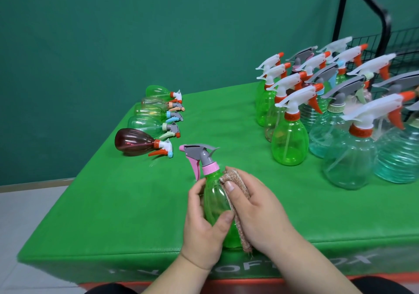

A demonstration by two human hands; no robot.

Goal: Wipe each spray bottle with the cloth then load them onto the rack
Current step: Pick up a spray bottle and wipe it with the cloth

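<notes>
Ahead and to the left of the left hand, a row of spray bottles (149,116) is laid on its sides on the green-covered table (108,203), with bases turned left and trigger heads turned right. The nearest of them, a dark red bottle (133,142), is kept well apart from both hands.

The left hand (201,225) is curled round the lower body of a green spray bottle (214,199), with the thumb laid across its front and the fingers wrapped round its left side. This bottle is held between the two hands, near the front edge of the table, with its pink collar and grey trigger head pointed away and to the left. Whether its base is rested on the table cannot be told.

A brown knitted cloth (235,180) is pressed against the right side of the bottle from shoulder to base. It is gripped by the right hand (260,214), whose thumb is laid over it.

Ahead and to the right of the right hand, a cluster of upright spray bottles (290,144) is stood on the table. Green ones are placed on its left and clear bluish ones further right. Most are topped with white heads and orange triggers, and some with grey heads. Behind the cluster, furthest right, a black wire rack (386,28) is seen.
</notes>
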